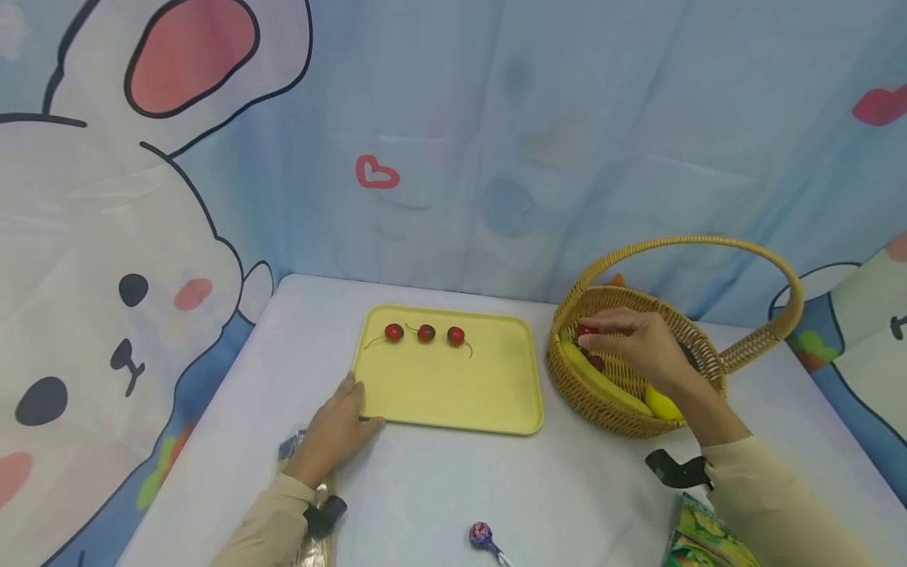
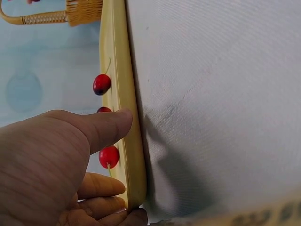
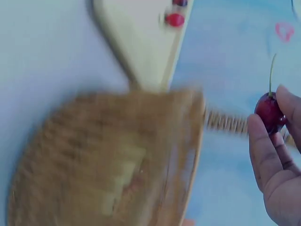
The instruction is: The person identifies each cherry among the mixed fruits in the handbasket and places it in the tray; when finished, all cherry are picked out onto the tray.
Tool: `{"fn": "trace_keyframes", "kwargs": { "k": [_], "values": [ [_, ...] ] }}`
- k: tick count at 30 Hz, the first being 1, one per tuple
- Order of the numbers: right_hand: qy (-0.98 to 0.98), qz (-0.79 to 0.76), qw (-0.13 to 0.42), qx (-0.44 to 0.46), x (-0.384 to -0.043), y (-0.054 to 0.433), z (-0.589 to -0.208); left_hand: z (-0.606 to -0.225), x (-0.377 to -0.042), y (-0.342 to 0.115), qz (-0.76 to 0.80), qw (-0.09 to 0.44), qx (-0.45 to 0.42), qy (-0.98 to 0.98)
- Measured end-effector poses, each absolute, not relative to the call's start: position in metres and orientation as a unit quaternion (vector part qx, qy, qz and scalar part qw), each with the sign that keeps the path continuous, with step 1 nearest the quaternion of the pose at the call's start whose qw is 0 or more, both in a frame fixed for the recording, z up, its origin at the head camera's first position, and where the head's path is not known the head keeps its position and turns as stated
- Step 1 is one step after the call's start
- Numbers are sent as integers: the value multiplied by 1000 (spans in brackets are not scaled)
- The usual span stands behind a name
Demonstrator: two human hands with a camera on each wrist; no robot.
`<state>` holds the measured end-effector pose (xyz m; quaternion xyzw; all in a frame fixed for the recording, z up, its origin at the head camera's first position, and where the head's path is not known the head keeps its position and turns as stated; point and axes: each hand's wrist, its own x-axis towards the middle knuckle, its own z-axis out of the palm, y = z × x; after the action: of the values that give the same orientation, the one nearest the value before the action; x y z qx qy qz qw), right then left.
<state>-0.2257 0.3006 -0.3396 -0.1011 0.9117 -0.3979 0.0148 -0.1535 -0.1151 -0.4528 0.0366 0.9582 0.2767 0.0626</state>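
Observation:
Between thumb and fingertips my right hand point(image 1: 641, 342) pinches a dark red cherry point(image 3: 269, 112), its thin stem pointing up in the right wrist view. That hand is over the wicker basket point(image 1: 598, 417), which holds a banana point(image 1: 598, 378), a yellow fruit point(image 1: 662, 403) and another dark red cherry point(image 1: 597, 363). My left hand point(image 1: 336, 425) rests at the near left corner of the yellow tray point(image 1: 446, 394), thumb against its front edge and fingers along its left side. Three cherries with stems, the middle one point(image 1: 426, 333) among them, lie in a row on the tray's far half.
A wrapped lollipop point(image 1: 481, 535) lies at the table's near side. A green packet point(image 1: 708, 539) is at the near right, partly under my right sleeve, and a clear-and-gold package point(image 1: 322, 543) lies beneath my left forearm. The basket's tall handle point(image 1: 697, 240) arches over its far side.

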Motion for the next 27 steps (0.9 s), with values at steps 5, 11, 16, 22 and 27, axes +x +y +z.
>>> {"fn": "trace_keyframes", "kwargs": {
  "k": [5,11,16,22,27],
  "values": [
    [903,-408,-7,-135,-220,255,-354,-451,-154,-115,276,58,38,959],
    [896,-419,-33,-140,-239,205,-385,-453,-156,-114,293,64,34,953],
    [900,-415,-42,-126,-262,185,-412,-453,-155,-113,293,67,31,953],
    [918,-385,-27,-94,-282,176,-437,-452,-154,-113,284,64,30,956],
    [920,-382,-21,-84,-288,173,-449,-451,-154,-113,280,69,29,957]
  ]
}}
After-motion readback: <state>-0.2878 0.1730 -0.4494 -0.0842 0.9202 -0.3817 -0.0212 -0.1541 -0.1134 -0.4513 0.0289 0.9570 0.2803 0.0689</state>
